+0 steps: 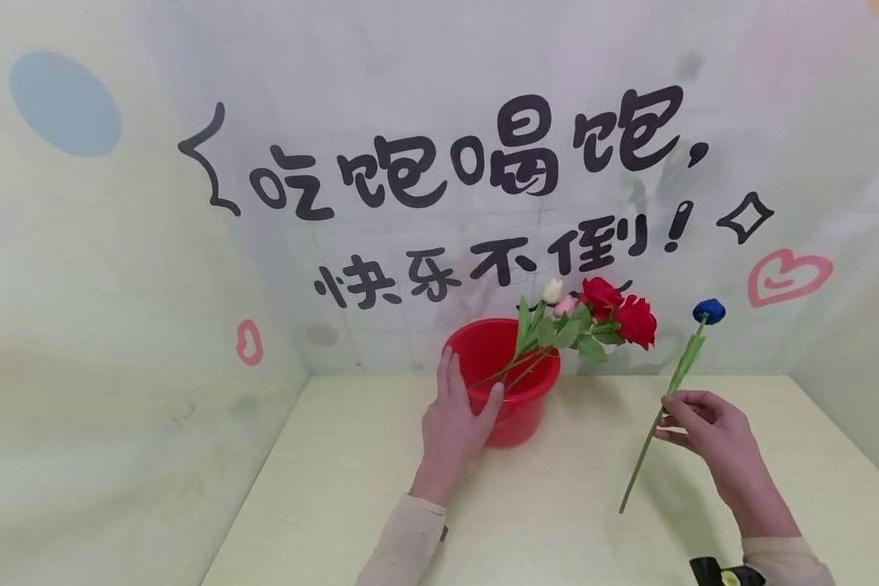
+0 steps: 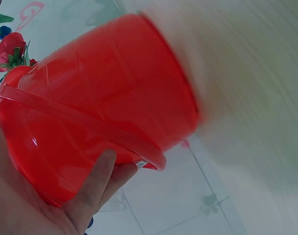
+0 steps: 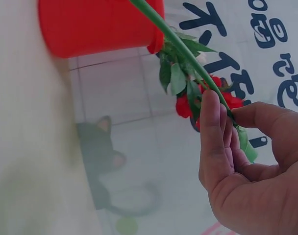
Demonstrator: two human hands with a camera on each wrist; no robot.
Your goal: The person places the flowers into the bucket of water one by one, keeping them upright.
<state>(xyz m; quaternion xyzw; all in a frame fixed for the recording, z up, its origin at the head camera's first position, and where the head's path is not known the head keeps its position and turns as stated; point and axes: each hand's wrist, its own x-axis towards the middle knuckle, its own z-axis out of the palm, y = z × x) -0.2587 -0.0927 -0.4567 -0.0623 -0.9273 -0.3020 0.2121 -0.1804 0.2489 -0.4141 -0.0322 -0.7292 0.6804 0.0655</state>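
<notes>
The red plastic bucket (image 1: 516, 419) stands upright on the table, its handle (image 2: 85, 120) hanging along its side in the left wrist view. My left hand (image 1: 456, 419) is spread against its near left side, with fairly straight fingers touching it. Two red roses (image 1: 618, 309), a white tulip (image 1: 553, 290) and a pink bloom (image 1: 566, 306) lean out over the bucket's right rim. To the right, my right hand (image 1: 710, 423) pinches the green stem (image 3: 188, 56) of a blue artificial tulip (image 1: 709, 311) between thumb and fingers. The tulip is held tilted, bloom up, apart from the bucket.
A pale wooden table (image 1: 337, 472) lies under everything. Behind it hangs a printed sheet (image 1: 410, 98) with black lettering, and similar sheets close in both sides. A black strap piece (image 1: 725, 572) sits at my right wrist.
</notes>
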